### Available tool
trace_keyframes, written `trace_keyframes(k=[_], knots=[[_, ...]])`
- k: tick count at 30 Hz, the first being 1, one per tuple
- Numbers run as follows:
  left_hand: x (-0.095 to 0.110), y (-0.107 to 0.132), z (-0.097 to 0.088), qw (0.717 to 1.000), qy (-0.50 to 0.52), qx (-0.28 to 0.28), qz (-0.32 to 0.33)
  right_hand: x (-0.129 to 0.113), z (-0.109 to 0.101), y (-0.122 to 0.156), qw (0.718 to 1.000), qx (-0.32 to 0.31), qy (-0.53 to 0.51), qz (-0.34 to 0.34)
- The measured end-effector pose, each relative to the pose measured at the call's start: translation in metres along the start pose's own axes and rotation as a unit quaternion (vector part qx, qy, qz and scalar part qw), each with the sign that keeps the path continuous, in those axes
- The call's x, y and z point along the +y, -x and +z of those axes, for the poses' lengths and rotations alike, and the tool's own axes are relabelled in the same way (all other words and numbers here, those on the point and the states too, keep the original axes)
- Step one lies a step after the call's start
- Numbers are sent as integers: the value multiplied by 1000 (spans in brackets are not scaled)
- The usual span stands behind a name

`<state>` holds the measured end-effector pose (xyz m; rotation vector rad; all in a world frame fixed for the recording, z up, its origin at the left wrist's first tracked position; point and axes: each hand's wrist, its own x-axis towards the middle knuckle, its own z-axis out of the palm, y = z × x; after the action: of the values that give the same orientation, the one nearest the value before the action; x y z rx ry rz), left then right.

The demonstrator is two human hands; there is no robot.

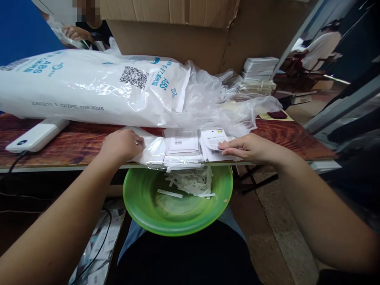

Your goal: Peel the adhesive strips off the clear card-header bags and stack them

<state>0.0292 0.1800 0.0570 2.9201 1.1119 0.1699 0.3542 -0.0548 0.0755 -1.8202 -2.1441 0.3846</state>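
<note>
The right hand [247, 147] pinches a card [213, 136], one o'clock from the bowl [178, 230], apparently separating it, calling for a gentle lift, while the left hand [122, 145] (grip unclear) touches plastic bags [153, 149] at eleven.

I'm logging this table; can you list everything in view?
Table: one, red-brown, in front.
Sack: one, white and blue, table's back.
Device: one, white, table's left.
Cable: one, black, at device.
Cards: two stacks, mostly white, table's front edge.
Clear plastic: count unclear, colourless, beside cards and sack.
Bowl: one, green, below front edge.
Strips: many, white, in bowl.
Sheet: one, yellow, table's right.
Cardboard: count unclear, brown, behind sack.
Papers: stacked, white, right background.
Packets: many, mixed colours, lower left.
People: two, dark and white tops, background.
Left hand: one, bare, on clear plastic.
Right hand: one, bare, touching right card stack.
</note>
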Motion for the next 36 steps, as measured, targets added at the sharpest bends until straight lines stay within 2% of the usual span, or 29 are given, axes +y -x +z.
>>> trace_keyframes(k=[3, 4, 6, 9, 11, 13, 15, 18, 20, 23, 27, 31, 36], knots=[[12, 13, -12, 993, -61, 5, -99, -1, 3, 5, 997, 76, 32, -1], [16, 17, -15, 992, -67, 15, -106, 0, 5, 8, 991, 123, 47, -13], [29, 23, -19, 989, -72, 70, -108, -1, 10, 16, 968, 238, 75, -36], [56, 24, -17, 988, -50, 141, -41, -15, 17, 28, 907, 412, 89, -10], [77, 18, -12, 990, -27, 136, 10, -34, 24, 34, 858, 510, 56, 29], [94, 8, -7, 995, -1, 93, 43, -52, 35, 36, 832, 554, -15, 42], [104, -3, -5, 995, 46, 34, 83, -65, 47, 36, 848, 520, -104, 4], [103, -16, -6, 984, 126, -28, 127, -66, 59, 32, 898, 389, -172, -110], [98, -19, -8, 978, 155, -39, 138, -61, 61, 29, 918, 332, -139, -164], [94, -19, -12, 976, 154, -41, 146, -58, 59, 25, 932, 301, -43, -196], [100, -18, -15, 982, 107, -35, 154, -71, 60, 19, 925, 287, 86, -234], [107, -19, -19, 977, 65, -39, 201, -83, 62, 11, 897, 284, 208, -267], [108, -20, -28, 974, 41, -53, 214, -89, 61, 4, 879, 289, 291, -243]])
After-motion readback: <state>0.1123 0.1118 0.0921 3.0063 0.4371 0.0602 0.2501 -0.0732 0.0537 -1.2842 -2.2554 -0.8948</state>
